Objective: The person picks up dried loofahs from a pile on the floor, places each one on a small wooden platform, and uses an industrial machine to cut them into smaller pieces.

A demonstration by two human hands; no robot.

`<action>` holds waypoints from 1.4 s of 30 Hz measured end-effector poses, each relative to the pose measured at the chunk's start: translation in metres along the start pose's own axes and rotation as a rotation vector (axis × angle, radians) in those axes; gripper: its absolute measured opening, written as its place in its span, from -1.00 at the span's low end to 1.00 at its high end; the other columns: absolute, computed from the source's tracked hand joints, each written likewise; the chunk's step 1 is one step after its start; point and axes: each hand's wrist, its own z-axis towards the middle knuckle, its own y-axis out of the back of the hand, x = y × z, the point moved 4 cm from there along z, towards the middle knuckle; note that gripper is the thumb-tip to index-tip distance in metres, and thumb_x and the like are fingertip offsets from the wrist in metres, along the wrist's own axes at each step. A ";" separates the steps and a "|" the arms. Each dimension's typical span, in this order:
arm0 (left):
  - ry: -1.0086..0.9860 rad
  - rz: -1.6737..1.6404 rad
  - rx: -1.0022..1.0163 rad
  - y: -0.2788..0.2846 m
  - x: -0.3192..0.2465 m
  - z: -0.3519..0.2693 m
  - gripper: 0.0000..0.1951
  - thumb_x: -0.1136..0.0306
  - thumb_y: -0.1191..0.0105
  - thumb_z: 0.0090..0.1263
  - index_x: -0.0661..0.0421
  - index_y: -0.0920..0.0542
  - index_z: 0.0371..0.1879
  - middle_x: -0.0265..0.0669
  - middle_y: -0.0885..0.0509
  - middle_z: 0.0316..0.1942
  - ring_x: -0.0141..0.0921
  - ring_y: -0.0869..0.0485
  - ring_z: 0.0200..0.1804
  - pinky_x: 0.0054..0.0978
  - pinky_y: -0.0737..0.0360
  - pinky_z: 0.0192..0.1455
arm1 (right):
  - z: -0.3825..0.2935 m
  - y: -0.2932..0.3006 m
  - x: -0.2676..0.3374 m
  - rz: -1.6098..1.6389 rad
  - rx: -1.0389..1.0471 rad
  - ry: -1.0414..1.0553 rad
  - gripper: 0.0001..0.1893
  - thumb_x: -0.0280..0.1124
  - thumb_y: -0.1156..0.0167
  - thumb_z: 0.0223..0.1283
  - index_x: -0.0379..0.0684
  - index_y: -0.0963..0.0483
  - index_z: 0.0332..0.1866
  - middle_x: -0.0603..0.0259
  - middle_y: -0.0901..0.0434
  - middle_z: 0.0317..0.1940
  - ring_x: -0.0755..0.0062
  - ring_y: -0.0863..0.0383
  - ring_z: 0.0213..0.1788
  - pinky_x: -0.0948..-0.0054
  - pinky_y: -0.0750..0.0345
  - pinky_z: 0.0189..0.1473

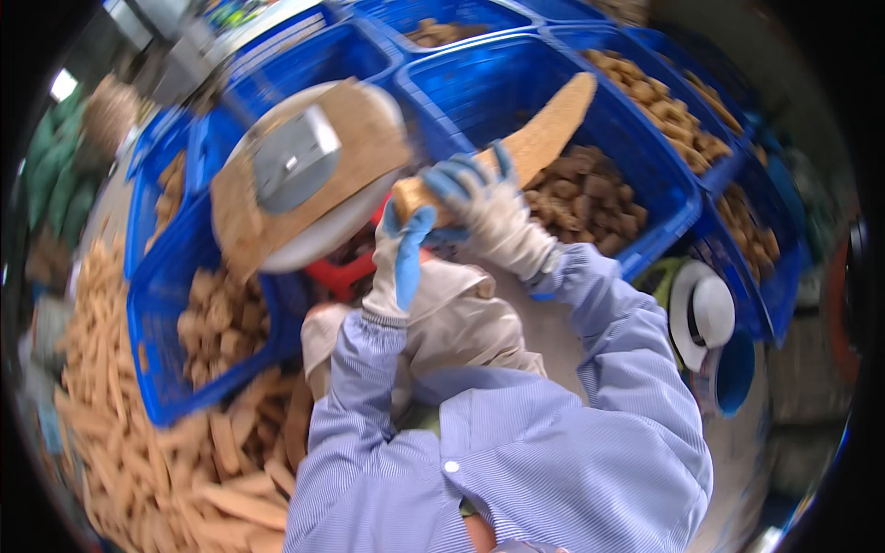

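Observation:
Both my hands wear white knit gloves with blue-coated fingers. A long, curved, tan piece [553,128] of unsettled material slants up and right over a blue basket. My right hand [494,214] is closed around it near its lower end. At that blunt end, my left hand [397,256] grips with thumb and fingers. Left of my hands is a white round base [325,242], blurred, topped by a brown board [373,155] and a grey metal disc [294,166].
Blue plastic baskets [449,59] surround me, several holding brown chunks [588,200] or tan pieces [657,104]. Long tan sticks [138,470] are heaped at lower left. A red plastic object [339,273] sits below the board. At right are a white hat [709,311] and a blue container [736,373].

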 end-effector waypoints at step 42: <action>-0.111 0.633 -0.570 0.263 -0.134 0.045 -0.25 0.21 -0.41 0.32 0.13 -0.35 0.45 -0.22 -0.64 0.14 -0.42 -0.65 0.09 -0.46 -0.67 0.07 | 0.222 -0.123 0.071 -0.465 0.386 0.189 -0.16 0.18 -0.45 -0.01 0.31 -0.35 0.45 0.33 -0.54 0.22 0.24 -0.46 0.34 -0.33 0.15 0.55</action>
